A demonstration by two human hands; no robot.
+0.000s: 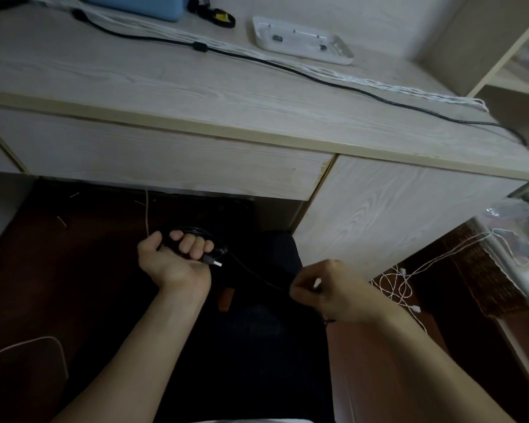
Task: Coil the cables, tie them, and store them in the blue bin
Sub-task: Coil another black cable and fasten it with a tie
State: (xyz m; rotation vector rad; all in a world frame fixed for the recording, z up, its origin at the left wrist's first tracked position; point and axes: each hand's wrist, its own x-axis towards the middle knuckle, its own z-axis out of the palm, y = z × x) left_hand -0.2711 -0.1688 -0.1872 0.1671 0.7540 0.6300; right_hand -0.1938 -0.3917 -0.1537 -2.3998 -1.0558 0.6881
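Head view: a coiled black USB cable (pixel 196 236) is gripped in the left hand (pixel 174 257), fingers curled round the loops, below the desk front. The USB plug (pixel 216 263) is seen sticking out just right of the fingers. From the coil a loose black strand (pixel 257 274) is run right and down to the right hand (pixel 324 290), where it is pinched between thumb and fingertips; the hands are held apart over the dark-clad lap.

Well above the grip, on the wooden desk (pixel 165 87), a long black cable (pixel 318 79) is laid diagonally beside a bundle of white cables (pixel 287 61). The blue bin (pixel 135 4) is only partly seen at the far top edge, up-left of both hands. A white tray (pixel 303 41) is set further right on the desk. Right of the right hand, tangled white cables (pixel 400 285) are lying on the floor
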